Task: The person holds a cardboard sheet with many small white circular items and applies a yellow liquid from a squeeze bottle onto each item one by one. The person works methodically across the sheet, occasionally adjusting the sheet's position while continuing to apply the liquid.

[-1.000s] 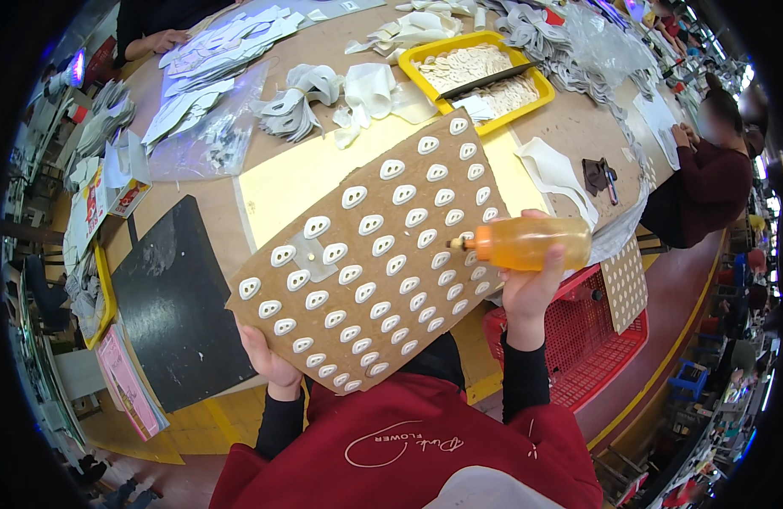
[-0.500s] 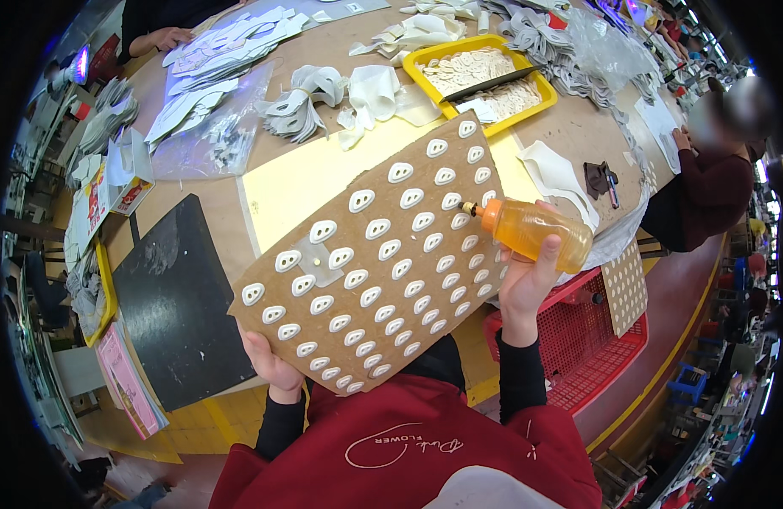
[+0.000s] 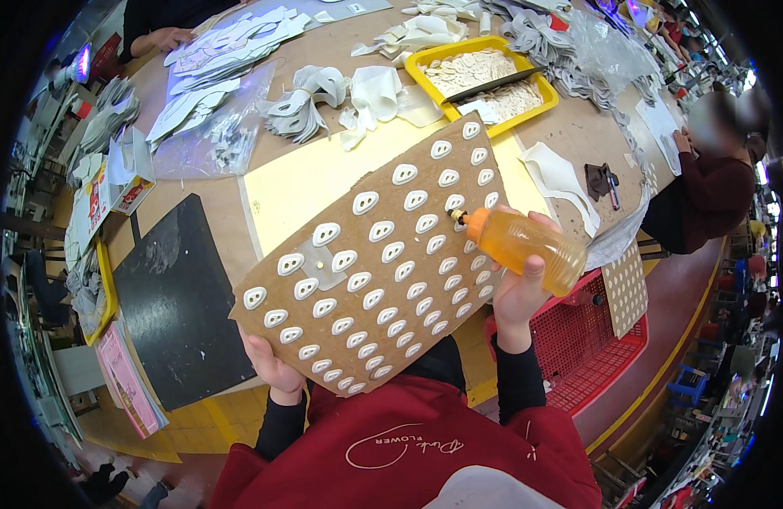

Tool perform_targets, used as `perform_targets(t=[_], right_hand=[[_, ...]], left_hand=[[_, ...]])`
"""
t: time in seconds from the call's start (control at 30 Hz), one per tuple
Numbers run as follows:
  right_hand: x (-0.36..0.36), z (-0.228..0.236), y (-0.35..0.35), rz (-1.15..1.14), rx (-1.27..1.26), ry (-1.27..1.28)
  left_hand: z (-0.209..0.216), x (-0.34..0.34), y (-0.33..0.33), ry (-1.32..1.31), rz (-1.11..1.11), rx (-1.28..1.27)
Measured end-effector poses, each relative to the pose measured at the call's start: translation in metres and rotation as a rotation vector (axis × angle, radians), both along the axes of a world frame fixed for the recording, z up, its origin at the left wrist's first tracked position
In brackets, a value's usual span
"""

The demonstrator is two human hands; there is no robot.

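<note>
A brown cardboard sheet (image 3: 383,263) is held up tilted over the table edge, gripped at its lower left corner by the left hand (image 3: 273,373), whose fingers are closed on the board's rim with most of them hidden behind it. An orange squeeze bottle (image 3: 527,248) is clasped in the right hand (image 3: 514,293), the fingers wrapped together around its body, and its nozzle (image 3: 456,215) is pointed at the board just beyond the fingertips, touching or nearly touching one white piece. The board is covered with rows of small white oval pieces (image 3: 366,202), each with a dark slot at its middle. Whether any piece has already been given glue cannot be told, so the work is judged to be under way with most rows possibly left. Past the bottle lies a yellow tray (image 3: 480,53) of similar pieces.
</note>
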State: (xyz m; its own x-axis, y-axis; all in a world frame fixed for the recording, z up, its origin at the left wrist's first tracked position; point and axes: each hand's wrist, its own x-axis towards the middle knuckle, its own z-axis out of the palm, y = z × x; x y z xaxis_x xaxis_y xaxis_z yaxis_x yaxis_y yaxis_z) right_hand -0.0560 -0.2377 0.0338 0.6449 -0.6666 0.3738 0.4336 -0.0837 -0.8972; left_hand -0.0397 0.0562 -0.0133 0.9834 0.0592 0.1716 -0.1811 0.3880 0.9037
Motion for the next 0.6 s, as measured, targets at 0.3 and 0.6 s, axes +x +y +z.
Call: perform_targets(t=[0.3, 0.6], right_hand=[[0.006, 0.01, -0.002, 0.088, -0.132, -0.075], [0.008, 0.02, -0.006, 0.146, -0.231, -0.027]], left_hand=[[0.001, -0.002, -0.002, -0.009, 0.011, -0.005], [0.001, -0.001, -0.002, -0.012, 0.014, -0.007]])
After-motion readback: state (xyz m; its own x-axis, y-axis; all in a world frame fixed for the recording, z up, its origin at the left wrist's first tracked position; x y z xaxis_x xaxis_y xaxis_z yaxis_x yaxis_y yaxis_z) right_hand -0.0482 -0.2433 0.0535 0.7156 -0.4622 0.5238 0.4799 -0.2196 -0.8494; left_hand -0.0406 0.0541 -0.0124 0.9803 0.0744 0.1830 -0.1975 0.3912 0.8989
